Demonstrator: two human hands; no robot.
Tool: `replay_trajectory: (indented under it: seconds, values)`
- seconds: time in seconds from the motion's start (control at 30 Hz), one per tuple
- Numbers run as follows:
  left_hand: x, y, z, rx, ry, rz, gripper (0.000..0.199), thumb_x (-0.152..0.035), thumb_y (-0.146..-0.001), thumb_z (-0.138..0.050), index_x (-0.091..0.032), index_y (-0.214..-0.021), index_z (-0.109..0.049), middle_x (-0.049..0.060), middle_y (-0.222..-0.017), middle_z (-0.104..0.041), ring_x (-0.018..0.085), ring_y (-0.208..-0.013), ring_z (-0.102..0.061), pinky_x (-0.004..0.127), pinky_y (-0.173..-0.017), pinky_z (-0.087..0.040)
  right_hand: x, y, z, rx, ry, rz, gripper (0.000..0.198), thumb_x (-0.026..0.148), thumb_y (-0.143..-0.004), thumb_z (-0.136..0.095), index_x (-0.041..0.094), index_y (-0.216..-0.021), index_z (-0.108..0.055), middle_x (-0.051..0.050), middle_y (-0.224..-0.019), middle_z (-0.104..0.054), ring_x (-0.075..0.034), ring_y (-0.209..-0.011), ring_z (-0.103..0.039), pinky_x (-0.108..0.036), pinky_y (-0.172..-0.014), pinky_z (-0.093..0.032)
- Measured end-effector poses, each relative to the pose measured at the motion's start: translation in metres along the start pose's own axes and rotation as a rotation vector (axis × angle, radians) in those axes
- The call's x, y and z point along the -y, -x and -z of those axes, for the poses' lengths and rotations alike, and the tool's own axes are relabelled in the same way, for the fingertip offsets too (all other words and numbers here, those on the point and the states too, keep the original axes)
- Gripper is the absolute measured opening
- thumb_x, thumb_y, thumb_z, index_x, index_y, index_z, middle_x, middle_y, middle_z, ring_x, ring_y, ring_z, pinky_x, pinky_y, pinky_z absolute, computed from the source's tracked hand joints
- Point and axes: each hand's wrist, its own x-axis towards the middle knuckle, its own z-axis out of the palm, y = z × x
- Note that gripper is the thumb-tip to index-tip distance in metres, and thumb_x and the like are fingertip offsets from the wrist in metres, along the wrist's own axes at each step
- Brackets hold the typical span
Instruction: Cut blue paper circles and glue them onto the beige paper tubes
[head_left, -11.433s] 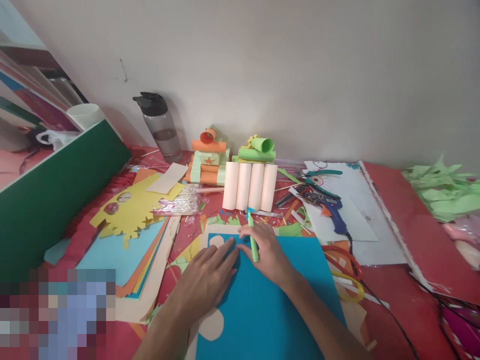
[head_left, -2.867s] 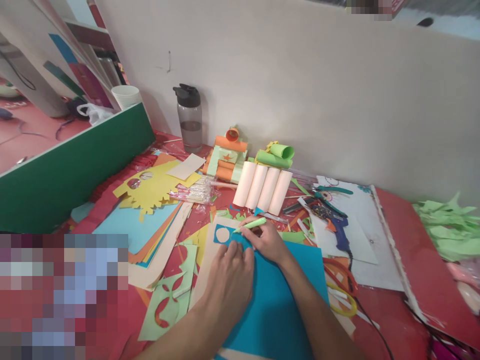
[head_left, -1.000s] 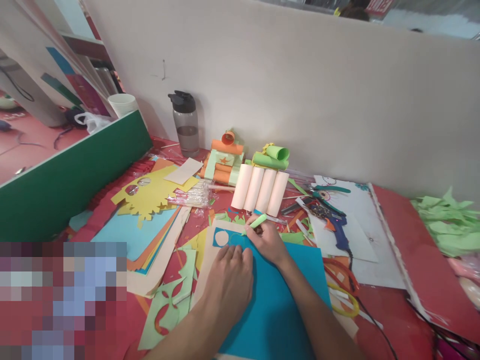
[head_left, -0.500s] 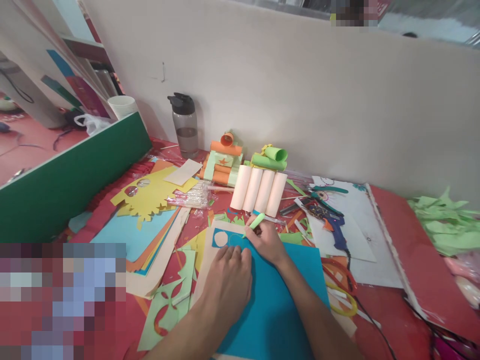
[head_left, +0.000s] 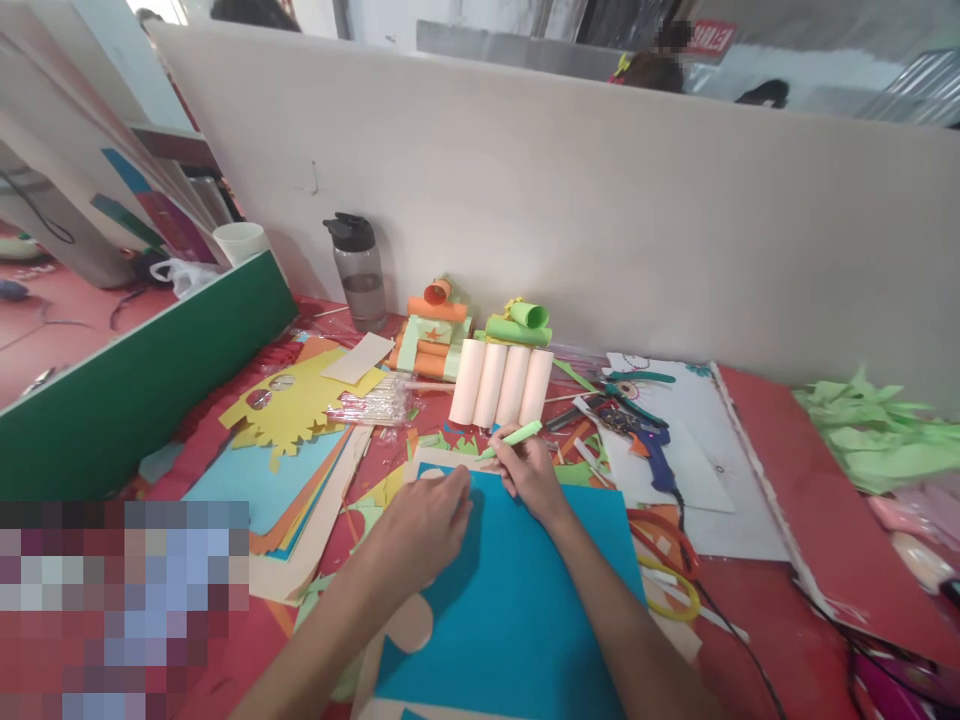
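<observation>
While the view has tipped up since half a second ago, left hand (head_left: 421, 520) now flat and released on blue sheet (head_left: 517, 610) at lower centre, covering the round hole, right hand (head_left: 529, 470) still pinching green pen (head_left: 516, 438), tip at the sheet's top edge, cream rolls (head_left: 501, 385) just above.

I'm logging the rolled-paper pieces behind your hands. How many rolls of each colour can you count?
Cream rolls, standing in a row: 4
Orange rolls: 3 visible
Green rolls: 2
Total: 9 rolls. The right hand holds a green pen just in front of them.
</observation>
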Motion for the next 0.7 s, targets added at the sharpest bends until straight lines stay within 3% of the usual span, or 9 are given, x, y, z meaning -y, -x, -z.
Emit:
replay_trajectory:
  seconds: [0.13,0.23,0.43,0.7]
  values:
    - [0.021,-0.014,0.008,0.001,0.007,-0.011,0.007,-0.021,-0.097,-0.05,-0.02,-0.102,-0.054,0.004,-0.098,-0.069,0.023,-0.09,-0.066,0.03,-0.069,-0.042,0.004,0.0,-0.002,-0.016,-0.039,0.015,0.027,0.045,-0.091,-0.062,0.02,-0.083,-0.055,0.008,-0.055,-0.047,-0.006,-0.033,-0.039,-0.019,-0.03,-0.028]
    - [0.032,-0.025,0.001,0.057,0.061,-0.054,0.013,-0.023,-0.091,-0.059,-0.021,-0.104,-0.056,0.004,-0.104,-0.068,0.024,-0.098,-0.064,0.031,-0.072,-0.042,0.006,-0.001,-0.002,-0.014,-0.055,0.024,0.027,0.045,-0.09,-0.062,0.019,-0.083,-0.056,0.008,-0.056,-0.048,-0.006,-0.033,-0.04,-0.019,-0.03,-0.028]
    - [0.049,-0.037,-0.018,0.088,0.15,-0.034,0.018,-0.027,-0.085,-0.064,-0.023,-0.101,-0.059,0.003,-0.099,-0.064,0.021,-0.088,-0.061,0.03,-0.069,-0.041,0.003,-0.003,-0.001,0.01,-0.081,0.036,0.026,0.044,-0.09,-0.061,0.019,-0.084,-0.057,0.008,-0.054,-0.047,-0.006,-0.032,-0.039,-0.019,-0.03,-0.03]
    - [0.051,-0.032,-0.014,0.058,0.197,-0.063,0.005,-0.026,-0.087,-0.055,-0.022,-0.091,-0.056,0.003,-0.088,-0.063,0.02,-0.078,-0.057,0.03,-0.063,-0.038,0.004,-0.003,0.001,0.044,-0.116,0.045,0.026,0.043,-0.091,-0.061,0.019,-0.083,-0.058,0.008,-0.056,-0.046,-0.005,-0.035,-0.038,-0.018,-0.031,-0.03]
